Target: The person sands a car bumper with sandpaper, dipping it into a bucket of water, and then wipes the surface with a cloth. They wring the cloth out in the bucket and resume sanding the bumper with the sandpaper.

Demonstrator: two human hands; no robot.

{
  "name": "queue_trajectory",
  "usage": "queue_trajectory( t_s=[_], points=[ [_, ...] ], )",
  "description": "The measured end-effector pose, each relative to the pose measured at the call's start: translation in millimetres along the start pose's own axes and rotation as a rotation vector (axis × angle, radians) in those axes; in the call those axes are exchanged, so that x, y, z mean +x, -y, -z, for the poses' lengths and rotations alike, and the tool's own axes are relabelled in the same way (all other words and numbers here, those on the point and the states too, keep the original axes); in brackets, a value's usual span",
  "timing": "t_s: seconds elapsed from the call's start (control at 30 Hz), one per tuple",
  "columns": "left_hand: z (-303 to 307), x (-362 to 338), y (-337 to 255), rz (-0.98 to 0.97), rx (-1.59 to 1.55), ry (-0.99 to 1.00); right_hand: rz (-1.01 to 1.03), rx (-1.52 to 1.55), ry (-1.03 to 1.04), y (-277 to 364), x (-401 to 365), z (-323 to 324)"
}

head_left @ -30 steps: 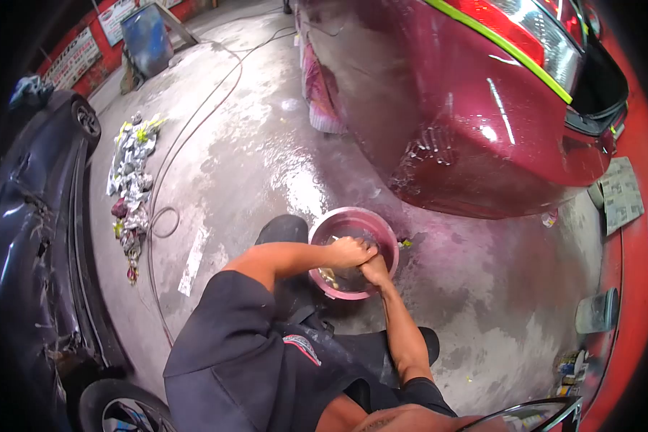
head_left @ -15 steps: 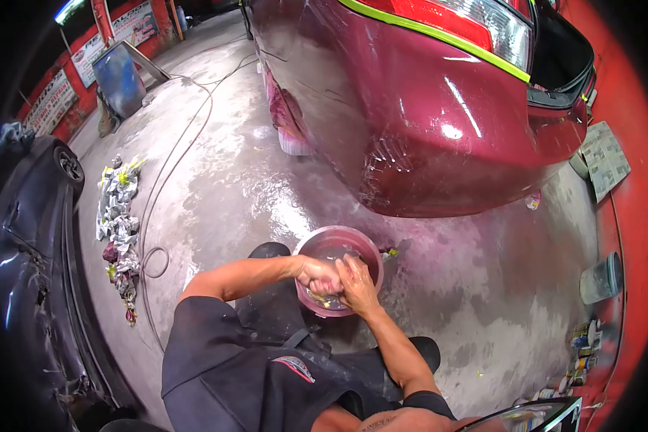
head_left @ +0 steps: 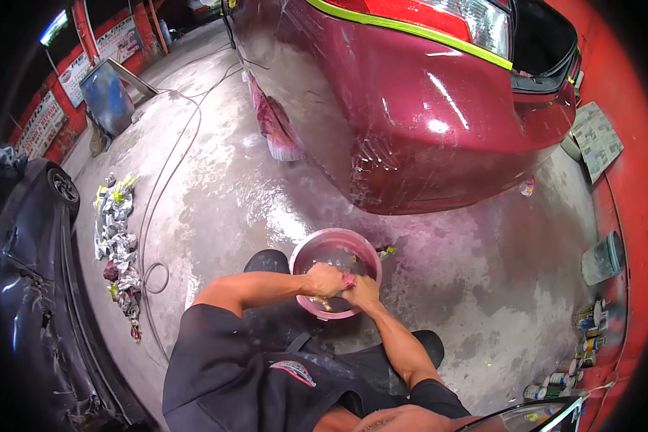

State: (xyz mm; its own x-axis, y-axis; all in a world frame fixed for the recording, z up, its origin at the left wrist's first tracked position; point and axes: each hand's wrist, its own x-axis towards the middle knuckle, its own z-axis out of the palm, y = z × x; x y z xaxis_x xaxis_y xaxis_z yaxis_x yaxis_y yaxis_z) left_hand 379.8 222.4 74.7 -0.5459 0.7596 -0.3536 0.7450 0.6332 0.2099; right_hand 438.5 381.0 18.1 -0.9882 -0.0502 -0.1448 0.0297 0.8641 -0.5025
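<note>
Over a round pink bucket of murky water, my left hand and my right hand are closed side by side. Between them a small bunched pink cloth shows, gripped from both ends; most of it is hidden in my fingers. Below my left hand, a yellowish piece lies at the near inside of the bucket, too small to name. Above the bucket hangs the wet dark red car bumper, with scratches on its lower corner.
Green tape edges the tail light. A hose and crumpled masking paper lie on the wet floor at left, near a dark car. A plastic tub and several cans stand along the red wall.
My hands have shifted from one clasped over the other to side by side, and the pink cloth now shows between them. The view has turned slightly.
</note>
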Motion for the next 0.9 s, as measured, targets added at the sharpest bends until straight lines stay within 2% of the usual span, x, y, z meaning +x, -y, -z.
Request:
queue_trajectory(
  t_s=[0.03, 0.1, 0.17, 0.23, 0.3, 0.33, 0.37, 0.4, 0.47, 0.5, 0.53, 0.57, 0.63, 0.67, 0.7, 0.77, 0.8, 0.87, 0.9],
  points=[
    [12, 0, 1, 0.000, 0.001, 0.000, 0.000, 0.001, -0.001, 4, -1, 1],
    [31, 5, 4, -0.111, 0.199, 0.038, 0.015, 0.272, -0.078, 10, -2, 5],
    [10, 30, 28, -0.184, 0.210, -0.018, 0.063, 0.379, -0.074, -5, 12, -12],
    [-3, 45, 41, -0.441, 0.205, -0.369, 0.114, 0.491, -0.067, -18, 22, -26],
    [4, 44, 38, -0.438, 0.164, -0.367, 0.137, 0.686, -0.033, -25, 30, -30],
    [14, 39, 31, -0.443, 0.187, -0.447, 0.146, 0.687, -0.032, -17, 25, -13],
    [23, 32, 26, -0.449, 0.209, -0.528, -0.004, 0.882, 0.079, -12, 19, 6],
    [38, 21, 17, -0.445, 0.210, -0.528, -0.164, 1.071, 0.195, -8, 17, 23],
    [60, 0, -1, -0.048, -0.054, -0.593, -0.093, 1.460, 0.181, -30, 33, 20],
    [57, -2, -3, -0.049, -0.074, -0.577, -0.001, 1.442, 0.065, -21, 32, 39],
    [52, -5, -4, 0.068, -0.247, -0.642, -0.011, 1.519, -0.047, -18, 26, 47],
    [45, -8, -8, 0.194, -0.423, -0.691, -0.107, 1.601, 0.012, -13, 19, 65],
    [46, -14, -20, 0.309, -0.581, -0.577, -0.173, 1.606, 0.155, -9, 15, 71],
    [47, -19, -30, 0.250, -0.628, -0.651, -0.228, 1.585, 0.186, -5, 14, 71],
    [36, -18, -34, 0.246, -0.586, -0.613, -0.272, 1.596, 0.180, -9, 13, 66],
    [33, -22, -45, 0.285, -0.863, -0.575, -0.072, 1.478, 0.152, -15, 16, 62],
    [27, -22, -45, 0.285, -0.873, -0.556, 0.034, 1.384, 0.089, -4, 10, 76],
    [19, -16, -37, 0.243, -1.225, -0.554, 0.035, 1.459, 0.011, 2, 7, 72],
    [17, -13, -36, 0.244, -1.230, -0.550, 0.052, 1.531, -0.065, 2, 6, 71]
  ],
)
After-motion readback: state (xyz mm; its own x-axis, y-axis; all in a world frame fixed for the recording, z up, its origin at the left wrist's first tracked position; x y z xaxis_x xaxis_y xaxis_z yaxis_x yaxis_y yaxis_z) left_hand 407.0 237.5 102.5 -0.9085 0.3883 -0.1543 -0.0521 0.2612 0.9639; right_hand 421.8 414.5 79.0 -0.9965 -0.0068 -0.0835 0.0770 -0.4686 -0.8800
